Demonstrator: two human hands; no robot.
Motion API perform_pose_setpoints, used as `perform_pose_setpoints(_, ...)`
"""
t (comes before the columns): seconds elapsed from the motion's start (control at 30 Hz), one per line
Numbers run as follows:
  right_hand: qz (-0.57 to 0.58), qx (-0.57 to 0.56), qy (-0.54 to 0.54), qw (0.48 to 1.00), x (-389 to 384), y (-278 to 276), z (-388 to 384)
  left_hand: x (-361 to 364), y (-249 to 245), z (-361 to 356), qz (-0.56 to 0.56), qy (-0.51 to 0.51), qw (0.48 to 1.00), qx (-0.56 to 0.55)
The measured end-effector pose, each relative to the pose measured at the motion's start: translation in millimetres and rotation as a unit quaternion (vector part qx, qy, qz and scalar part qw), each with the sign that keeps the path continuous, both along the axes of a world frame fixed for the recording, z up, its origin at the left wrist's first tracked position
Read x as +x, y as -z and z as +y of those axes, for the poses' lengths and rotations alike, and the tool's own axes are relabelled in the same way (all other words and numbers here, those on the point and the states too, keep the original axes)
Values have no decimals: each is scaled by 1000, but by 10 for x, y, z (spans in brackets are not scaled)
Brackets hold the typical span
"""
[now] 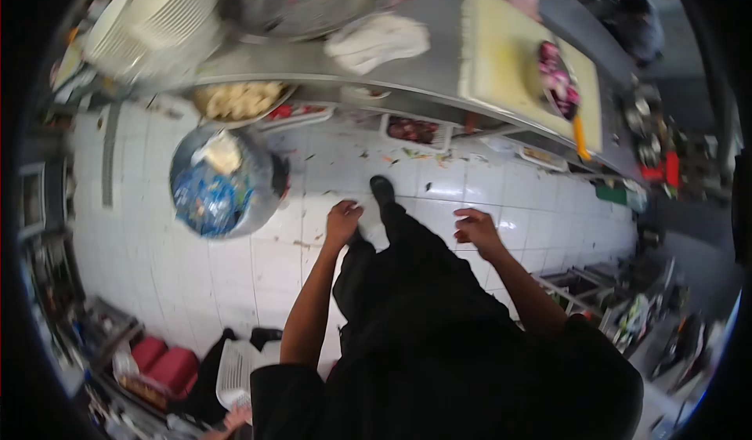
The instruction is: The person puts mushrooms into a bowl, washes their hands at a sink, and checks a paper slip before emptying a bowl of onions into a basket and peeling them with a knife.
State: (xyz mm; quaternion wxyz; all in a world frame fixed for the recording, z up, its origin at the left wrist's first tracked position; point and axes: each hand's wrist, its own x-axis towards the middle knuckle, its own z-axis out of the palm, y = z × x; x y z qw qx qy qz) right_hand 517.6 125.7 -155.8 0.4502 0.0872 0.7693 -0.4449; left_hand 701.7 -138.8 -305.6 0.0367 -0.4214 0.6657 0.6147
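commercial kitchen with steel counter (pixel 439 44), cutting board (pixel 501 56), stacked containers (pixel 176 17)

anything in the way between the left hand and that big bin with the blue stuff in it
Nothing visible stands between the left hand and the bin; only tiled floor shows in the gap.

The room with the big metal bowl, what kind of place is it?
It's a kitchen, probably a restaurant's. A knife lies on a cutting board with chopped purple food, and a big metal bowl sits on a long metal counter.
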Motion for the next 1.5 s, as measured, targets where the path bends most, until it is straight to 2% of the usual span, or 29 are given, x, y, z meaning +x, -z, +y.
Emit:
perform_pose_setpoints(0.03, -1, 13, 11, 1000, 36, -98, 50, 19, 35, 49, -23, 31, 999, -6)
perform_pose_setpoints(0.1, 40, -3, 39, 998, -11, -253, 230, 24, 135, 215, 16, 24, 1000, 4)
perform_pose_setpoints(0.17, 153, -39, 91, 983, -273, -368, 454, -131, 37, 355, 6, 69, 998, -7)
perform_pose_setpoints(0.23, 285, -88, 127, 946, -678, -400, 847, -531, -732, 556, 53, 38, 993, 104)
perform_pose_setpoints(0.3, 422, -50, 125, 897, -1256, -642, 1070, -972, -1308, 771, 122, 26, 983, 136)
perform_pose_setpoints(0.37, 564, 83, 62, 819, -1782, -1027, 1124, -1500, -1881, 994, 215, 8, 966, 143)
perform_pose_setpoints(0.43, 660, 137, 0, 739, -2324, -1186, 1101, -2090, -2256, 1151, 264, -1, 956, 125)
perform_pose_setpoints(0.5, 666, 172, -62, 723, -2861, -1030, 1154, -2692, -2529, 1294, 279, -44, 949, 138)
perform_pose_setpoints(0.6, 511, 128, -99, 844, -3282, -1077, 1081, -3405, -2551, 1411, 312, -131, 933, 125)
perform_pose_setpoints(0.7, 424, 150, -96, 888, -3460, -1244, 1116, -3710, -2701, 1528, 278, -141, 940, 137)
perform_pose_setpoints(0.83, 404, 113, -76, 905, -3606, -1297, 1491, -3941, -2661, 1611, 277, -153, 941, 117)
perform_pose_setpoints(0.93, 446, 82, 4, 891, -3525, -1409, 1926, -4166, -2571, 1813, 275, -131, 947, 100)
perform_pose_setpoints(1.0, 377, 38, 74, 923, -3451, -1563, 2377, -4374, -2498, 2052, 268, -110, 951, 106)
perform_pose_setpoints(1.07, 470, 42, 129, 872, -3274, -1535, 2827, -4635, -2468, 2396, 275, -83, 949, 130)
perform_pose_setpoints(1.17, 464, 91, 192, 860, -2943, -1696, 3388, -5076, -2546, 2966, 271, -31, 947, 170)
perform_pose_setpoints(1.27, 488, 122, 259, 824, -2639, -1656, 3815, -5532, -2589, 3520, 263, -6, 952, 154)
perform_pose_setpoints(1.37, 481, 167, 318, 800, -2403, -1585, 4108, -5835, -2631, 4005, 235, -26, 967, 92)
perform_pose_setpoints(1.43, 503, 136, 334, 785, -2312, -1480, 4248, -5904, -2681, 4247, 204, -18, 976, 75)
perform_pose_setpoints(1.5, 504, 107, 350, 782, -2248, -1398, 4310, -6069, -2403, 4453, 178, -5, 984, -21)
